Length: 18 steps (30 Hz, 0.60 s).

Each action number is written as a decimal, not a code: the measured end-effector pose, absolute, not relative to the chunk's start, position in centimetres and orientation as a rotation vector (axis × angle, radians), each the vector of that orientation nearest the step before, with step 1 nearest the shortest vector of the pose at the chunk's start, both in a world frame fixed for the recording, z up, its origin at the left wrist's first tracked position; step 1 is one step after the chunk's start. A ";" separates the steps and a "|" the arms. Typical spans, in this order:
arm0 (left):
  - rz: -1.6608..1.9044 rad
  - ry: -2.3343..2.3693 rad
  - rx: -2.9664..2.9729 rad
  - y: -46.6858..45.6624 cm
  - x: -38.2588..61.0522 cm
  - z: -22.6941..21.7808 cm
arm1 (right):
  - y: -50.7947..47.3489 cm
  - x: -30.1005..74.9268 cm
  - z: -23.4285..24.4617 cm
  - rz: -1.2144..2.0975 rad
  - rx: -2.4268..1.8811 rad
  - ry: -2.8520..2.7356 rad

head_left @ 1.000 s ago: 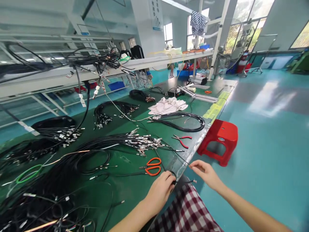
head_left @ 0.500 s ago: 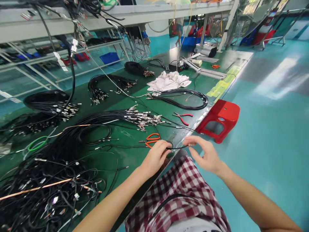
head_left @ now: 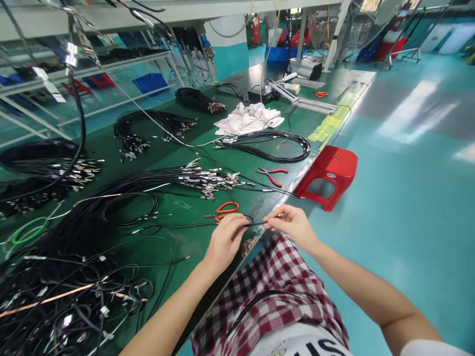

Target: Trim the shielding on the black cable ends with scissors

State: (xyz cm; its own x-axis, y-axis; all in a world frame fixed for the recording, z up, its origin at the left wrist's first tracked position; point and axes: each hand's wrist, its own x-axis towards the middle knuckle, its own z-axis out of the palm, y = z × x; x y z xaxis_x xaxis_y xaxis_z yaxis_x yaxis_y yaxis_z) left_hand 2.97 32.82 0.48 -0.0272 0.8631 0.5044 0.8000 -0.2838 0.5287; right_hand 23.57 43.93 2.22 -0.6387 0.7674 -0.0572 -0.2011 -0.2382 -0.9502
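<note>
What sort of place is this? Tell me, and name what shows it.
Most likely a cable-assembly workshop: a long green-matted workbench carries bundles of black cables with metal end connectors, alongside orange-handled scissors and red-handled pliers.

1. Scissors (head_left: 227, 210) are placed on the desk (head_left: 193, 247), just beyond the left hand (head_left: 223, 241) and right hand (head_left: 287, 222).
2. Pliers (head_left: 272, 176) are set right of the scissors.
3. A coiled cable bundle (head_left: 267, 152) is laid behind the pliers, a cloth (head_left: 248, 119) behind it.
4. Tangled cables (head_left: 63, 291) are heaped at the desk's left.
5. A stool (head_left: 326, 175) is placed on the floor (head_left: 408, 222), right of the desk.
</note>
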 end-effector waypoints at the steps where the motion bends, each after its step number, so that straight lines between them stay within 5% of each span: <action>1: 1.220 1.836 2.143 32.8 3.0 0.5 | 43.9 23.4 2.2 1.927 -0.707 -1.367; 18: 1.413 2.069 1.969 32.2 2.7 0.8 | 44.6 21.6 2.5 1.919 -0.697 -1.393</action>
State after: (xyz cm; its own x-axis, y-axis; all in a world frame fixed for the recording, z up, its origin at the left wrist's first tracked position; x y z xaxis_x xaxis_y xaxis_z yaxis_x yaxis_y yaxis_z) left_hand 2.71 32.21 0.76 -0.2355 0.7821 0.5770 0.8220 -0.1565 0.5476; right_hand 21.60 44.62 2.51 -0.6422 0.7654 -0.0407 -0.1983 -0.2172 -0.9558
